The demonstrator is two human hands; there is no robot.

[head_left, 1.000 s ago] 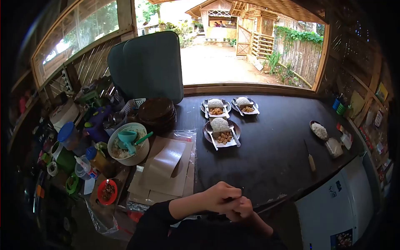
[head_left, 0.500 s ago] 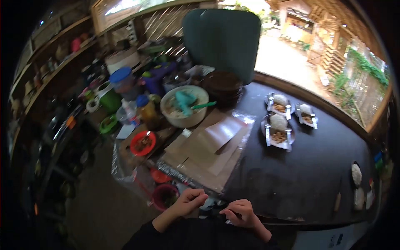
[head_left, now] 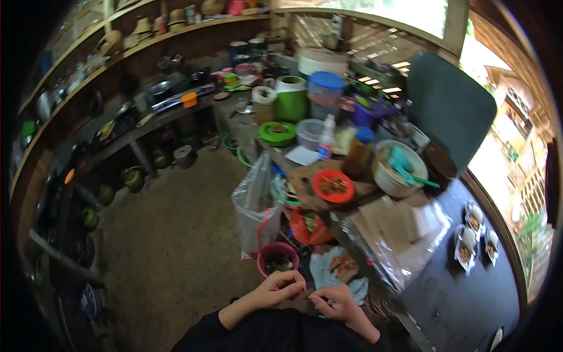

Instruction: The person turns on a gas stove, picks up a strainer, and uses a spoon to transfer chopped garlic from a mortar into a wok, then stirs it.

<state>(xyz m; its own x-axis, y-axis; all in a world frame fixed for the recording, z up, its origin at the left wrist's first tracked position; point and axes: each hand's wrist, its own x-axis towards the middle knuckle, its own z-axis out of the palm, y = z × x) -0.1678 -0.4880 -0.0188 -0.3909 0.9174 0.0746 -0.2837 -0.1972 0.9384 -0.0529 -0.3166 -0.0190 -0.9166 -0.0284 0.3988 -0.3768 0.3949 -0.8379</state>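
Note:
My left hand (head_left: 279,288) and my right hand (head_left: 333,301) sit close together at the bottom of the view, just above my dark sleeves. The fingertips of both hands are pinched; whether something small is held between them I cannot tell. Just beyond my left hand stands a maroon bucket (head_left: 278,260) on the ground. A pale blue cloth (head_left: 328,271) with food scraps on it lies beyond my right hand, below the counter edge.
A clear plastic bag (head_left: 255,199) hangs off the counter. On the counter are a red plate (head_left: 332,185), a white bowl (head_left: 400,168) with teal scoops, brown paper sheets (head_left: 403,220), rice plates (head_left: 472,234), and jars. Shelves (head_left: 117,126) with pots line the left.
The view has swung left and down, from the dark counter and window to the dirt floor and shelves. My hands have come a little closer together and stay pinched.

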